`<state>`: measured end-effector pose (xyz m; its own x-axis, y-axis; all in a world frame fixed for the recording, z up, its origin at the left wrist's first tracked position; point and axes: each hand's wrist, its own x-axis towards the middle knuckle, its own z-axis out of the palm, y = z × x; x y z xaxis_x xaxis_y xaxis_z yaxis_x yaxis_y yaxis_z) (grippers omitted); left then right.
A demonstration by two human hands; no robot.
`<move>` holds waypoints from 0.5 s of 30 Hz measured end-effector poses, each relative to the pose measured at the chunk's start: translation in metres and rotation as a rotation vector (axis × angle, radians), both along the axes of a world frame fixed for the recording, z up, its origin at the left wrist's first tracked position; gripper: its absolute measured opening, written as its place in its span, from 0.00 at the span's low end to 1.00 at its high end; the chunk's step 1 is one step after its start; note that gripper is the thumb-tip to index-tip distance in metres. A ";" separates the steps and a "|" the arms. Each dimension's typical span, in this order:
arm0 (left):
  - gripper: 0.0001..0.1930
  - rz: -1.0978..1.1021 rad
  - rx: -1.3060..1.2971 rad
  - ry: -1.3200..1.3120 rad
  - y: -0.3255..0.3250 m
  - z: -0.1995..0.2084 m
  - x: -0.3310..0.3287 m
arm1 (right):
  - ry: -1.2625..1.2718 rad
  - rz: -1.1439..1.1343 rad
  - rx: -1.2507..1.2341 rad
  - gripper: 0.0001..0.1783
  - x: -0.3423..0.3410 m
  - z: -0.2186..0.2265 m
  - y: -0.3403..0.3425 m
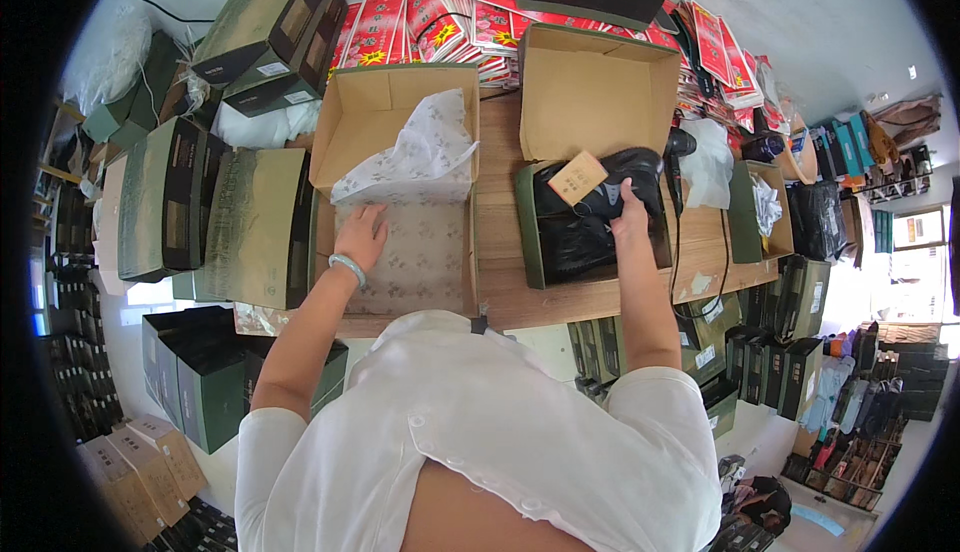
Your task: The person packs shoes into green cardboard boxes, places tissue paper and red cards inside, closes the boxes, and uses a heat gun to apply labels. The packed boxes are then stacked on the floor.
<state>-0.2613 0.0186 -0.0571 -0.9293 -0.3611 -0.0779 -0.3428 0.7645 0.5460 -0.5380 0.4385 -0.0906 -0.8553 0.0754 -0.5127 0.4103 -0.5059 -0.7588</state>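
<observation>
My left hand (362, 236) rests with fingers apart on the patterned tissue paper (420, 242) lining an open shoebox (330, 147). A loose flap of thin white paper (425, 147) stands up at that box's hinge side. To the right, a second open shoebox (535, 242), green outside with a brown inside, holds a pair of black shoes (575, 252). My right hand (630, 217) is closed on the upper black shoe (640, 167) near its opening; some of its fingers are hidden. A tan hang tag (577, 178) lies over the shoes.
Both boxes stand on a wooden table (500, 222). Red printed packets (440, 22) are heaped behind them. Closed shoeboxes (260, 212) stand on the left, more at the back. Cables (680, 232) and a small green box (745, 212) with white paper are on the right.
</observation>
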 end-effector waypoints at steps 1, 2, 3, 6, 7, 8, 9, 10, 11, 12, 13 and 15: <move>0.16 0.000 0.013 0.006 0.000 -0.005 0.001 | 0.122 -0.022 0.068 0.26 0.010 0.012 -0.017; 0.16 -0.031 0.013 0.040 -0.001 -0.008 0.001 | 0.172 -0.124 0.160 0.27 0.018 0.027 -0.030; 0.16 -0.057 0.014 0.072 -0.002 -0.011 0.003 | 0.229 -0.121 0.178 0.23 0.029 0.049 -0.041; 0.17 -0.106 0.047 0.129 -0.002 -0.010 -0.003 | 0.666 -0.166 0.362 0.14 0.060 0.119 -0.062; 0.17 -0.116 0.062 0.141 0.001 -0.006 -0.006 | 0.781 -0.166 0.402 0.12 0.069 0.141 -0.064; 0.17 -0.134 0.103 0.166 0.005 0.000 -0.012 | 0.743 -0.093 0.357 0.11 0.075 0.155 -0.058; 0.17 -0.151 0.145 0.190 0.010 0.008 -0.018 | 0.783 -0.095 0.298 0.11 0.081 0.167 -0.059; 0.17 -0.169 0.187 0.216 0.017 0.017 -0.024 | 0.826 -0.096 0.240 0.11 0.087 0.179 -0.059; 0.17 -0.175 0.303 0.238 0.024 0.027 -0.029 | 0.867 -0.093 0.177 0.11 0.092 0.192 -0.063; 0.17 -0.179 0.418 0.260 0.032 0.038 -0.033 | 0.880 -0.087 0.040 0.15 0.098 0.204 -0.074; 0.17 -0.184 0.535 0.284 0.040 0.045 -0.037 | 0.808 -0.040 -0.075 0.16 0.104 0.213 -0.079; 0.21 -0.182 1.007 0.246 0.056 0.049 -0.038 | 0.648 0.064 -0.313 0.20 0.114 0.223 -0.090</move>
<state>-0.2988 0.0745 -0.0085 -0.9940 -0.0873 -0.0664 -0.0619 -0.0525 0.9967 -0.4241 0.3485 0.1321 -0.9926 -0.0526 0.1094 -0.0366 -0.7297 -0.6828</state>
